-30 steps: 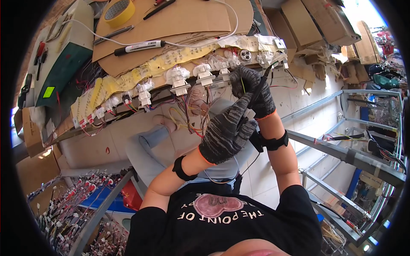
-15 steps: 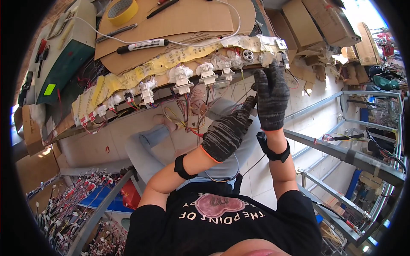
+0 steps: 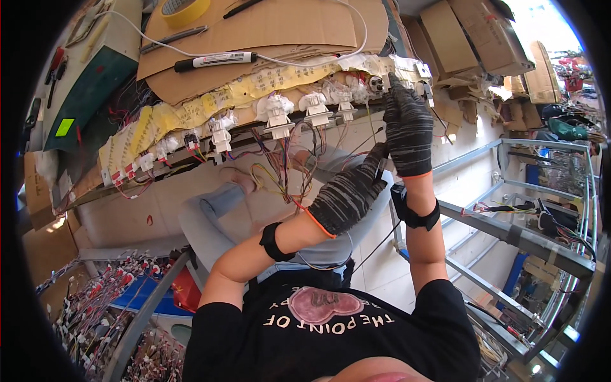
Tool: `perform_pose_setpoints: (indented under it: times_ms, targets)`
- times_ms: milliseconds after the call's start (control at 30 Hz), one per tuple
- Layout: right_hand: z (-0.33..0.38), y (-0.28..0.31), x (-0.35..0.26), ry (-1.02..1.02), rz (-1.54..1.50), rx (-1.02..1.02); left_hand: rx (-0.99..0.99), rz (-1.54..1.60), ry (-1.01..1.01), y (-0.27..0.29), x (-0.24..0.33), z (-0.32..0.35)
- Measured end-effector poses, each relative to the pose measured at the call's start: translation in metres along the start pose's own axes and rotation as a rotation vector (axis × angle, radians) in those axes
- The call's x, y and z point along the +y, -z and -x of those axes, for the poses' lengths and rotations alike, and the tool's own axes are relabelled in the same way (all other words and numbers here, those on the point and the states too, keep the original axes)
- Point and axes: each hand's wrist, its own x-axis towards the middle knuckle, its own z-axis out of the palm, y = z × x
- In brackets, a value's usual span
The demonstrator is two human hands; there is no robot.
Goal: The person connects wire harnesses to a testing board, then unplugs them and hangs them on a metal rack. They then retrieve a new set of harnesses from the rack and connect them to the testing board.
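Note:
My right hand (image 3: 408, 130), in a dark grey knitted glove with an orange cuff, reaches up to the right end of the board's edge. Its fingers lie close together, with the tips beside a round connector (image 3: 377, 84); what is under them is hidden. Lower and to the left, my left hand (image 3: 349, 196), gloved alike, has its fingers curled together near the right wrist. Something small and dark shows at those fingers, too covered to name. White plastic connectors (image 3: 316, 109) line the board's edge, with coloured wires (image 3: 280, 169) hanging below. Yellowish labelled tape (image 3: 242, 89) runs along the board.
Cardboard (image 3: 286, 28) on the bench carries a marker (image 3: 216, 60), a yellow tape roll (image 3: 184, 9) and a white cable. A green-sided box (image 3: 89, 95) stands left. Metal frames (image 3: 509, 229) are at right; bundled wire harnesses (image 3: 108, 305) lie lower left. Cardboard boxes (image 3: 471, 38) stand far right.
My right hand has shifted left along the board, bringing its fingertips beside the round connector. My left hand sits slightly lower, fingers still curled. The whole view has shifted slightly.

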Motion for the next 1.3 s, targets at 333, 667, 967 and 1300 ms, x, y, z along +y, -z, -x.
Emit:
perform_pose_setpoints:
  times_ms: [333,667,967,1300]
  targets:
    - [-0.005,-0.029,-0.009,0.384,0.872,0.033,0.14,-0.12,-0.202,-0.015,-0.026,0.017]
    - [-0.015,-0.014,-0.001,0.246,0.984,-0.122,0.651,0.64,0.363,0.087,-0.09,0.196]
    - [-0.014,-0.014,-0.026,0.078,0.926,-0.226,1.212,-0.218,0.21,0.18,-0.112,0.193]
    - [-0.014,-0.011,-0.033,0.05,0.948,-0.217,0.92,-1.055,-0.284,0.173,-0.115,0.188]
